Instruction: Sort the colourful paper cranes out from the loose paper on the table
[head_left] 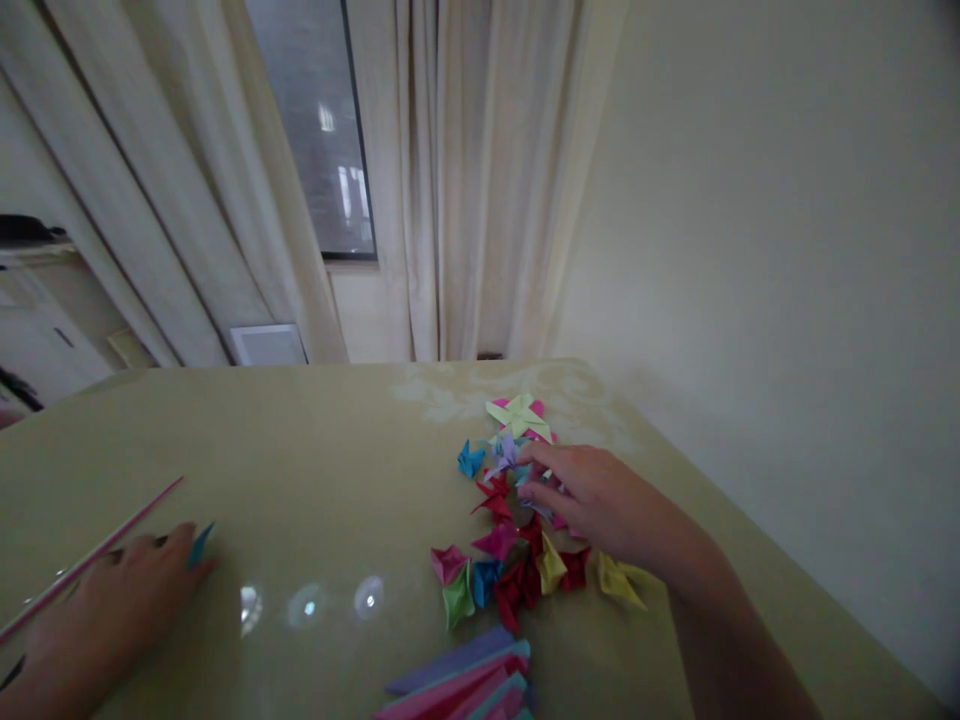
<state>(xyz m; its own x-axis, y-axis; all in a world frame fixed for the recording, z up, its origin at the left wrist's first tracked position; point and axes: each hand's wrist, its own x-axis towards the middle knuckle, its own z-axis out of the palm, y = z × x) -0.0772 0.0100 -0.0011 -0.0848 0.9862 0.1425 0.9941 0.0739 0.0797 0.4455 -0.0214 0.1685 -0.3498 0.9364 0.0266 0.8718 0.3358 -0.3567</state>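
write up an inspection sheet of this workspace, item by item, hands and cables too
surface: glossy yellow-green table with bright light reflections
job's things: many-coloured folded paper pieces clustered on the right; a folded paper bundle cut off by the bottom edge
clutter: pink stick lying at the left
left hand: holds a small blue paper piece
right hand: at a lilac folded piece; whether it grips it is unclear
cables: nothing seen
surroundings: pale curtains, window between them, plain wall on the right
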